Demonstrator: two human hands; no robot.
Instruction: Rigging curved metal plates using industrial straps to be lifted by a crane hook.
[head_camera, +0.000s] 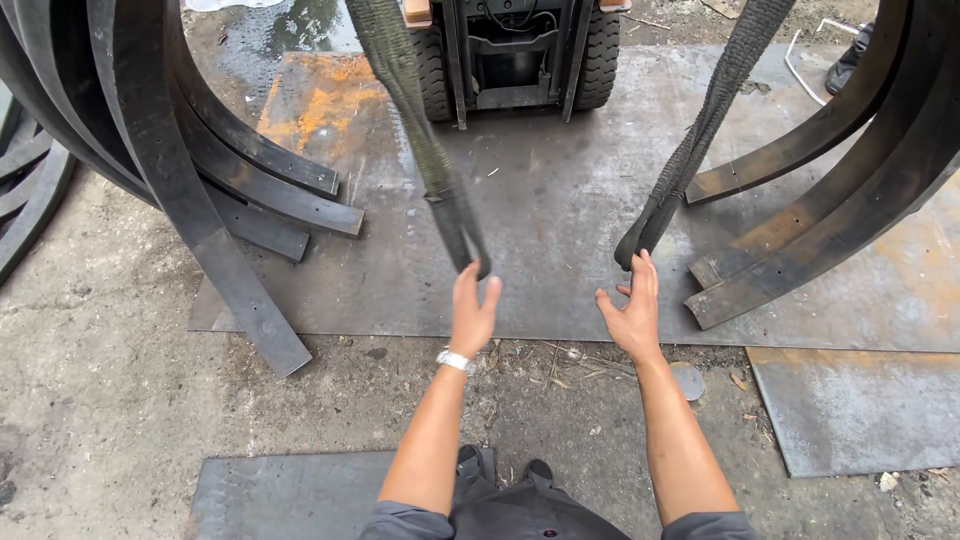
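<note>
From the head view, both bare arms reach forward over the large grey steel floor plate. The left hand has its grip open, fingertips touching the hanging end of the left dark woven lifting sling above the plate. The right hand, fingers spread, meets the looped end of the right dark woven sling. At the plate's far edge sits a forklift; curved dark steel bands lean at both sides.
</note>
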